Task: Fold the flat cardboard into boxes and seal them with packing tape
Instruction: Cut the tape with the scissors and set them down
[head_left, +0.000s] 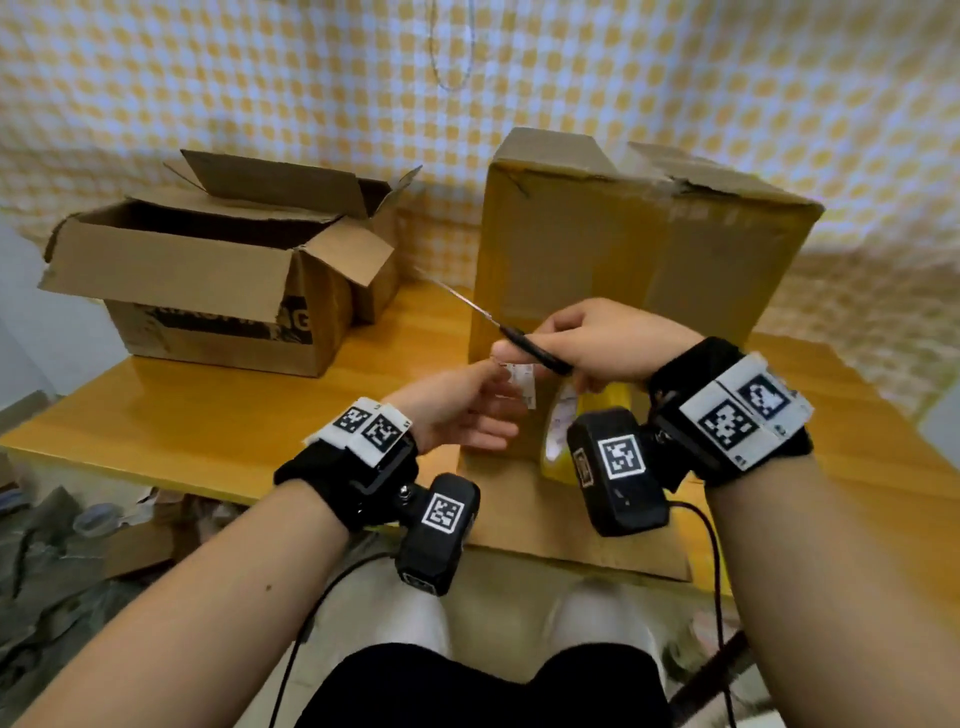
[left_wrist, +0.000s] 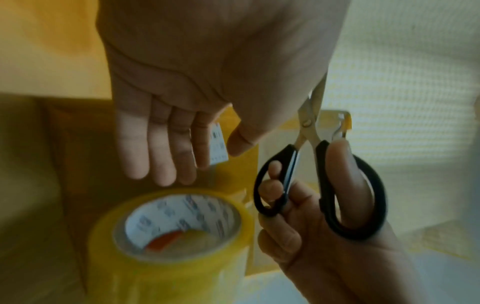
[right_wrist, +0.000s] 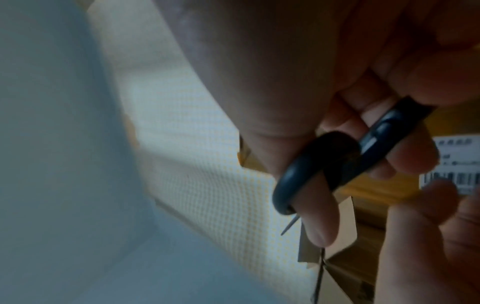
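Observation:
A tall cardboard box (head_left: 623, 260) stands on end on the wooden table (head_left: 260, 415), with a glossy tape strip down its front. At its foot stands a yellow packing tape roll (head_left: 558, 447) (left_wrist: 176, 232), half hidden behind my right wrist camera. My left hand (head_left: 504, 389) (left_wrist: 221, 158) pinches a white barcode label (head_left: 522, 382) (left_wrist: 218, 142) (right_wrist: 451, 164) at the tape's free end between thumb and forefinger, other fingers straight. My right hand (head_left: 597, 343) (left_wrist: 298, 205) (right_wrist: 324, 185) grips black-handled scissors (head_left: 519, 343) (left_wrist: 319, 185) (right_wrist: 337, 164) just above the label. Their blades are nearly together and point up-left.
An open cardboard box (head_left: 208, 270) with raised flaps sits at the table's back left, a smaller one behind it. A flat cardboard sheet (head_left: 571, 535) lies under the tall box at the near edge. Checked cloth hangs behind. Clutter lies on the floor at left.

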